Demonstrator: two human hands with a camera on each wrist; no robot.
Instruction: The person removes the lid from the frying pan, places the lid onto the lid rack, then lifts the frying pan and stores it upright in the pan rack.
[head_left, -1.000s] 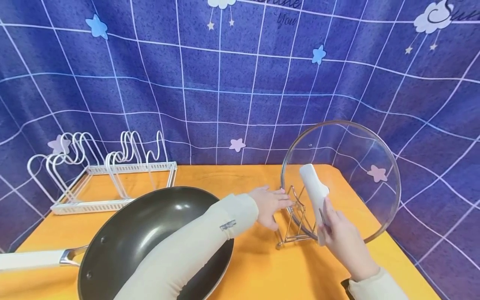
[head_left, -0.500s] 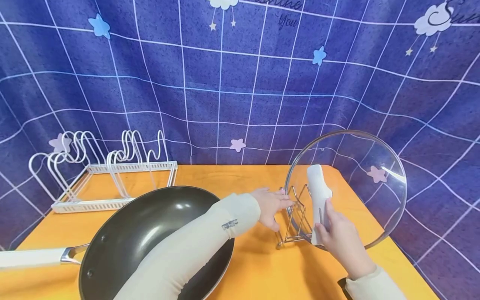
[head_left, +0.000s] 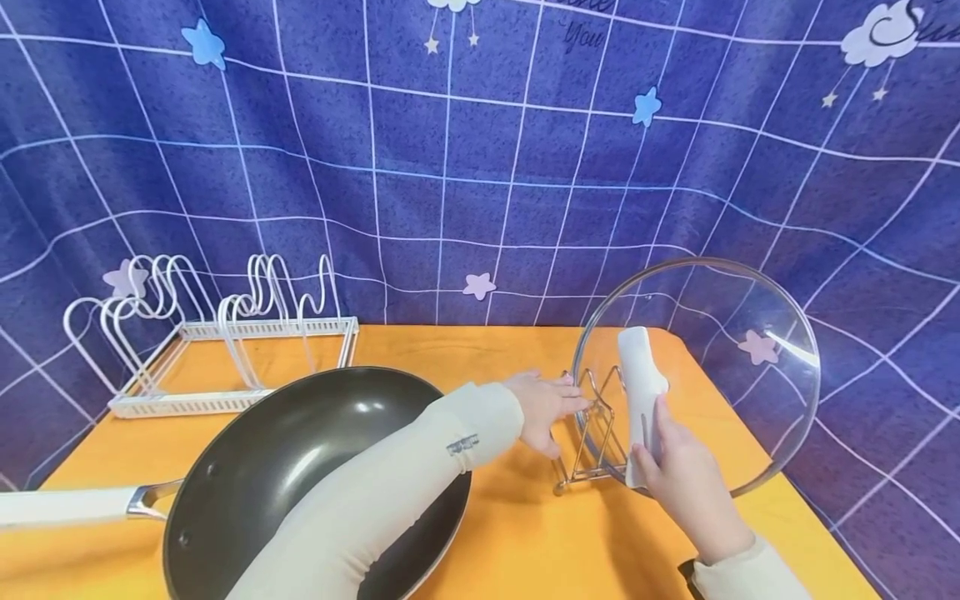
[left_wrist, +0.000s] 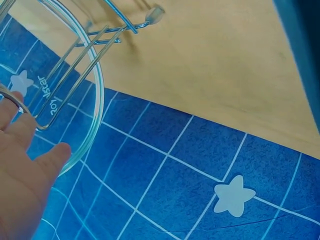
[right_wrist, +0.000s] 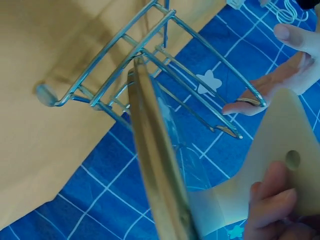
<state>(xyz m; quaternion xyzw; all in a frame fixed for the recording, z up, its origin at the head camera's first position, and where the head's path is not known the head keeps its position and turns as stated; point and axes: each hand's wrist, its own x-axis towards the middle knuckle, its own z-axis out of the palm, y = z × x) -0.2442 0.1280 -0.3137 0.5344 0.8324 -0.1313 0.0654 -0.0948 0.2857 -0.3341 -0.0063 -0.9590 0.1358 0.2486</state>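
Observation:
My right hand (head_left: 690, 483) holds the white handle (head_left: 640, 392) of a round glass pot lid (head_left: 727, 358). The lid stands nearly upright, its lower left edge in a small metal wire rack (head_left: 581, 477). From the right wrist, the lid's metal rim (right_wrist: 159, 160) appears between the rack's wires (right_wrist: 112, 62), with my fingers (right_wrist: 272, 202) curled at the handle. My left hand (head_left: 542, 412) reaches to the rack's left side with fingers extended. Seen from the left wrist, its fingertips touch the top of a wire loop (left_wrist: 42, 126).
A large dark wok (head_left: 300, 450) with a white handle (head_left: 67, 507) lies at the front left, under the left sleeve (head_left: 405, 475). Behind it stands a white wire rack (head_left: 187, 404) with several loops. A blue gridded curtain (head_left: 480, 200) backs the orange table (head_left: 495, 533).
Over the second, the lid has shifted slightly right and down, and its handle has turned more upright with the right hand. The left hand stays at the rack.

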